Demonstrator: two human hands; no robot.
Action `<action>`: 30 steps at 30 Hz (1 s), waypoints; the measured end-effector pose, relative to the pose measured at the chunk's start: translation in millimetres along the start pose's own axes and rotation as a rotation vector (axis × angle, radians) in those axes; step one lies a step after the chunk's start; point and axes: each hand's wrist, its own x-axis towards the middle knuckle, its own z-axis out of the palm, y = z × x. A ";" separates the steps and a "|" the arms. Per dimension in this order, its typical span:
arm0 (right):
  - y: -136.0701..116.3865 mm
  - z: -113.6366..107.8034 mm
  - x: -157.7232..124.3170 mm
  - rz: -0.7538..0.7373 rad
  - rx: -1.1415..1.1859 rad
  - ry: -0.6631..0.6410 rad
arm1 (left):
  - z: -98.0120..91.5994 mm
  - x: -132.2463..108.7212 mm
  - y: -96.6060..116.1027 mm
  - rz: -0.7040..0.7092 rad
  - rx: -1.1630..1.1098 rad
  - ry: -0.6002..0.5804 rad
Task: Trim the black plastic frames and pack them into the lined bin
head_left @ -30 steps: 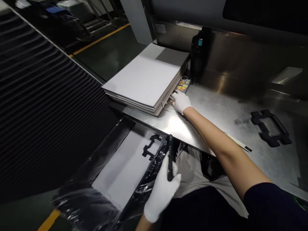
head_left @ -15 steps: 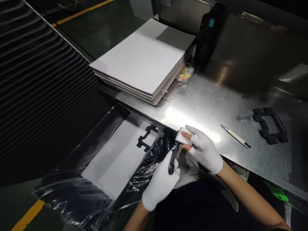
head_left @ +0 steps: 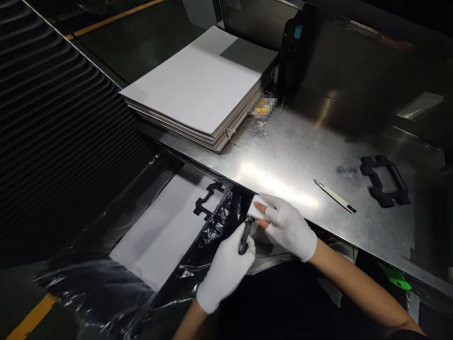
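Note:
My left hand [head_left: 226,269], in a white glove, is closed around a black plastic frame piece [head_left: 245,237], seen nearly edge-on and tilted upward. A folded white wipe or pad [head_left: 255,208] is pinched in my right hand [head_left: 292,229], whose glove leaves some fingertips bare. The pad touches the upper end of the black piece. Much of that piece is hidden by both hands. Similar black frames lie nearby: one [head_left: 372,185] on the metal table to the right, another [head_left: 202,206] on white sheet in a plastic-lined box at left.
A metal table [head_left: 279,151] stretches ahead, its front edge just past my hands. On it lie a white craft knife [head_left: 334,196] and a thick stack of white sheets [head_left: 201,80]. Clear plastic lining [head_left: 106,288] spills over the box. Black ribbed material [head_left: 53,141] rises at left.
The whole view has shifted, so everything appears a little further left. The black piece has turned slightly in my left hand, and my right hand still presses the pad at its upper end.

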 end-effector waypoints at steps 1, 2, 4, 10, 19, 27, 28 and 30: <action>0.3 -0.1 -0.4 -0.002 0.008 -0.039 | -0.2 -0.4 0.8 0.000 -0.010 -0.002; 0.3 -0.2 -0.7 -0.005 0.017 -0.080 | -0.6 -0.9 1.7 -0.006 -0.024 -0.005; -0.2 0.3 -0.9 0.021 0.008 -0.080 | -1.6 -1.7 3.3 -0.027 -0.048 -0.027; -7.5 6.8 0.9 0.000 0.014 -0.152 | -6.0 -2.9 -0.1 -0.075 -0.069 -0.025; -13.2 9.9 4.6 0.054 -0.021 -0.168 | -9.3 -2.8 -8.4 -0.111 0.001 -0.022; -18.7 14.9 10.4 0.003 -0.005 -0.218 | -10.9 -2.9 -8.8 -0.140 0.029 0.010; -17.1 11.9 11.2 -0.038 0.017 -0.242 | -11.0 -2.9 -10.2 -0.149 0.021 0.012; -9.2 1.8 12.1 -0.004 0.057 -0.197 | -11.5 -2.7 -12.4 -0.136 -0.013 -0.006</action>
